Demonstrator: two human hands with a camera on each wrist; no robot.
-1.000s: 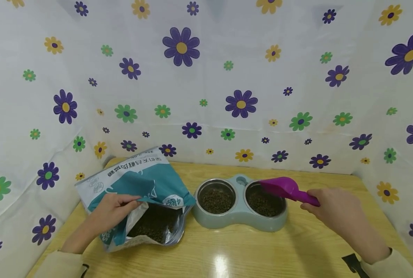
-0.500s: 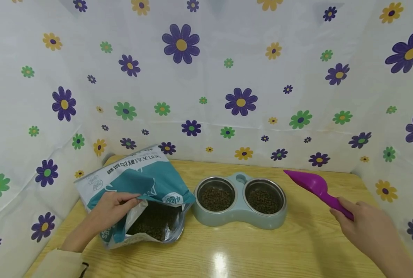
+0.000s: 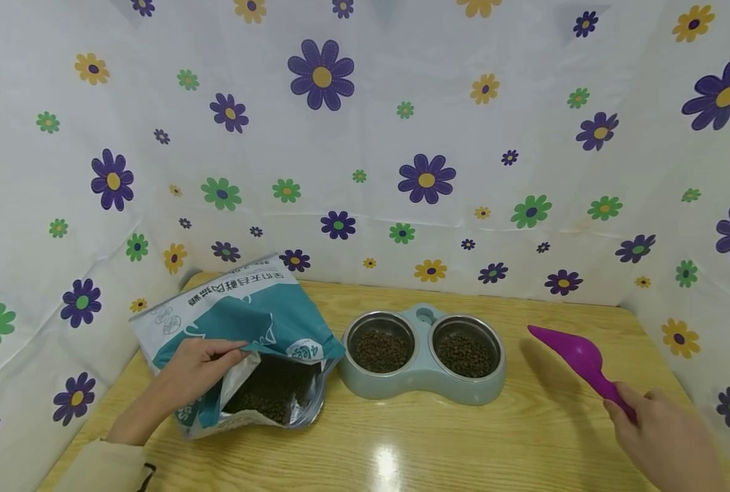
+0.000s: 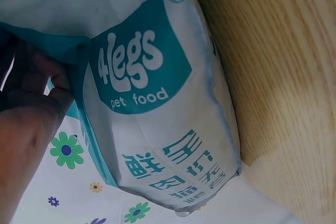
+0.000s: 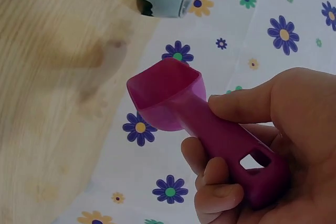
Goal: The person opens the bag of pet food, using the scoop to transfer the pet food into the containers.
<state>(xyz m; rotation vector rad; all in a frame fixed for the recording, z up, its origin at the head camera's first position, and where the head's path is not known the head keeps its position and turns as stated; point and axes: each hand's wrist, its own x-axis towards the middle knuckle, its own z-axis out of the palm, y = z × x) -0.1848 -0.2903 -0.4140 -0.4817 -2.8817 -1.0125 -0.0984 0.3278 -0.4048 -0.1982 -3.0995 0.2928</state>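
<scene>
My left hand [image 3: 194, 372] pinches the upper edge of the mouth of a teal and white pet food bag [image 3: 297, 307], holding it apart. Brown kibble [image 3: 269, 403] lies inside the bag, which rests on its side at the left. In the left wrist view the bag's printed panel [image 4: 142, 61] shows beside the hand. My right hand [image 3: 666, 430] grips a purple scoop [image 3: 580, 355] by its handle, above the table right of the bowls. The right wrist view shows the scoop's cup [image 5: 163, 87] with no kibble visible. Two metal bowls in a light blue double feeder [image 3: 423, 389] both hold kibble.
The feeder stands mid-table, close to the bag's right edge. A flower-printed white cloth [image 3: 365, 137] encloses the back and sides of the wooden table [image 3: 463, 444].
My right hand has drawn the scoop from over the right bowl to the right and toward me. The left hand keeps its hold on the bag.
</scene>
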